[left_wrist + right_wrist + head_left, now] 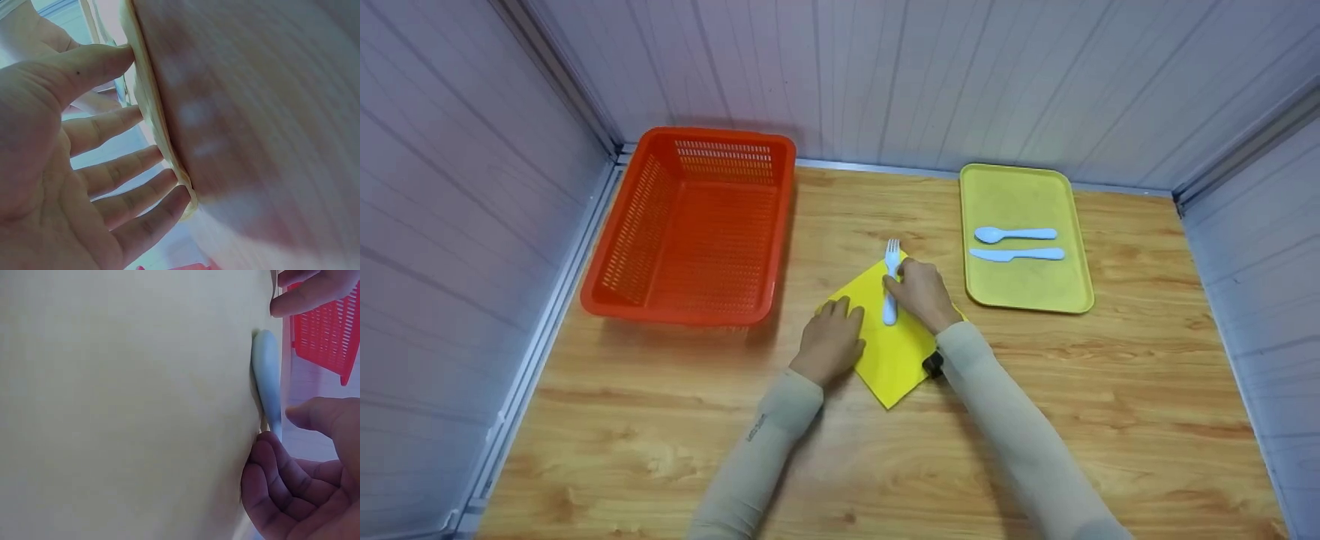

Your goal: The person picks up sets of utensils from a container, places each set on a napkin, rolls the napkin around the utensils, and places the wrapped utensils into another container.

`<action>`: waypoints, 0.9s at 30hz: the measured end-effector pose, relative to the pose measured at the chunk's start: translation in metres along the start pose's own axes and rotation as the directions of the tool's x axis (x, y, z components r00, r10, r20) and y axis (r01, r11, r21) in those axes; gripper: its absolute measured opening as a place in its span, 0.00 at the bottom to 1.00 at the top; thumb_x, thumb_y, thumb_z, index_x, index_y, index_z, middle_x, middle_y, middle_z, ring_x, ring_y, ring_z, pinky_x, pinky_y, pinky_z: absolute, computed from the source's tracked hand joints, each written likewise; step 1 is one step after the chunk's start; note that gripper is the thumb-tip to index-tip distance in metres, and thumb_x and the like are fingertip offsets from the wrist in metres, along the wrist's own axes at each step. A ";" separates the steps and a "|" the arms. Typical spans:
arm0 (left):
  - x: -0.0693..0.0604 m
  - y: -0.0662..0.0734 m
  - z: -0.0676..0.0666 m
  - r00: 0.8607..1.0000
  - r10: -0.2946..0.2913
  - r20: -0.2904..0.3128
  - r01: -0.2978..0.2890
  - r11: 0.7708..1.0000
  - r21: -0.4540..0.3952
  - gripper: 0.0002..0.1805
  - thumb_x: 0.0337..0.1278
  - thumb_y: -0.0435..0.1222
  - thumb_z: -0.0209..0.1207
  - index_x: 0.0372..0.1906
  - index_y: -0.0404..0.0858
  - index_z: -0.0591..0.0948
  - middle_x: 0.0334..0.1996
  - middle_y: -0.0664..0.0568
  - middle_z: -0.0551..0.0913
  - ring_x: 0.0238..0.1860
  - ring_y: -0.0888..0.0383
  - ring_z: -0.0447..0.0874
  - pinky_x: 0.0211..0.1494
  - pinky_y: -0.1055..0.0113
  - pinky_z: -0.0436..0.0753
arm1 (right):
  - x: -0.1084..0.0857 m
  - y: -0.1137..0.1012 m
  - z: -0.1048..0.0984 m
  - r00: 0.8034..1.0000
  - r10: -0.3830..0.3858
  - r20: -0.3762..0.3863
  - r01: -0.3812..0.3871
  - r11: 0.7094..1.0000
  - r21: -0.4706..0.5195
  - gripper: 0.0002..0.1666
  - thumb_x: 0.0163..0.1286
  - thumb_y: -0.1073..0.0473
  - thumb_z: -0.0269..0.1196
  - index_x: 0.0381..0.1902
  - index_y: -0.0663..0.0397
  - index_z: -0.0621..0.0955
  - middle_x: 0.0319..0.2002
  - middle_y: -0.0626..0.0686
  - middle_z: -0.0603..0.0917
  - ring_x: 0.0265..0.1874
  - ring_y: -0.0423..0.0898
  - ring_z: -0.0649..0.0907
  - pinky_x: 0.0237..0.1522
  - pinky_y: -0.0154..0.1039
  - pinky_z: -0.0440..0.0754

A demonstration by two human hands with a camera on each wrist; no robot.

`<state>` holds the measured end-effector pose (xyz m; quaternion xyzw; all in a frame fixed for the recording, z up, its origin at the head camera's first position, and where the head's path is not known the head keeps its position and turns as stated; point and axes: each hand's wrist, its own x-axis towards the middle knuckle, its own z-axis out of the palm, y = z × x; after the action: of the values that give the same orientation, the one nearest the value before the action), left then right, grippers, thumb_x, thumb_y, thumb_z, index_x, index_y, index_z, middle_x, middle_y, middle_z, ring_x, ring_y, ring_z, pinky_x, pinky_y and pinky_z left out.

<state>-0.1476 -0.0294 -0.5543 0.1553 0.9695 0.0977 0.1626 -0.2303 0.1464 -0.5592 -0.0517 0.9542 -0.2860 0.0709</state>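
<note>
A folded yellow cloth (889,371) lies cornerwise on the wooden table, and on it rests a pale blue fork (889,309), tines pointing away. My left hand (830,341) touches the cloth's left edge; in the left wrist view its fingers (121,171) are spread and fairly straight, fingertips against the cloth edge. Over the fork's middle is my right hand (924,291), thumb on one side and bent fingers on the other. The right wrist view shows a gap between the thumb (309,415) and the fork handle (267,365), while the fingertips meet the cloth beside it.
A yellow tray (1020,289) at the back right carries a pale blue spoon (1015,234) and knife (1018,255). An orange perforated basket (769,247) stands at the back left. Panel walls (855,82) bound the table (1140,337) behind and at both sides.
</note>
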 end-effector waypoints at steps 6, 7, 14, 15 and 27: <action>0.004 0.012 -0.010 0.998 0.042 -0.036 -0.041 0.999 0.024 0.31 0.70 0.45 0.57 0.71 0.35 0.70 0.71 0.37 0.65 0.71 0.40 0.62 0.66 0.48 0.71 | -0.003 0.009 -0.015 0.999 -0.031 0.009 0.032 0.997 -0.072 0.20 0.74 0.55 0.59 0.48 0.70 0.80 0.27 0.56 0.82 0.19 0.44 0.76 0.21 0.36 0.74; 0.006 0.016 -0.013 0.997 0.057 -0.051 -0.056 0.998 0.027 0.30 0.70 0.45 0.57 0.71 0.35 0.70 0.71 0.37 0.65 0.71 0.40 0.63 0.66 0.48 0.72 | -0.004 0.011 -0.019 0.999 -0.037 0.000 0.037 0.995 -0.090 0.20 0.74 0.55 0.59 0.49 0.69 0.80 0.27 0.56 0.82 0.20 0.44 0.77 0.22 0.37 0.75; 0.031 0.058 -0.022 0.981 0.183 -0.057 -0.179 0.981 0.071 0.31 0.72 0.48 0.55 0.71 0.36 0.69 0.73 0.40 0.64 0.72 0.45 0.62 0.66 0.53 0.72 | -0.008 0.045 -0.057 0.997 -0.051 -0.051 0.044 0.990 -0.134 0.17 0.75 0.56 0.57 0.51 0.65 0.81 0.32 0.57 0.84 0.27 0.49 0.81 0.30 0.45 0.81; 0.035 0.064 -0.022 0.977 0.206 -0.050 -0.201 0.976 0.085 0.31 0.72 0.49 0.55 0.72 0.37 0.69 0.73 0.40 0.64 0.73 0.46 0.62 0.66 0.53 0.73 | -0.008 0.051 -0.062 0.997 -0.053 -0.053 0.044 0.988 -0.147 0.17 0.75 0.56 0.57 0.51 0.65 0.80 0.33 0.57 0.84 0.29 0.50 0.82 0.32 0.47 0.82; 0.078 0.125 -0.008 0.914 0.406 -0.018 -0.398 0.904 0.159 0.30 0.72 0.47 0.53 0.73 0.39 0.69 0.74 0.43 0.63 0.73 0.49 0.61 0.66 0.60 0.73 | -0.003 0.136 -0.113 0.982 -0.134 -0.131 0.083 0.938 -0.337 0.13 0.71 0.65 0.61 0.50 0.66 0.82 0.46 0.66 0.83 0.43 0.63 0.83 0.40 0.58 0.82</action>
<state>-0.1866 0.1125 -0.5388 0.3611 0.9250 0.0589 0.1023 -0.2538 0.3209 -0.5406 -0.0937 0.9868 -0.1290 -0.0277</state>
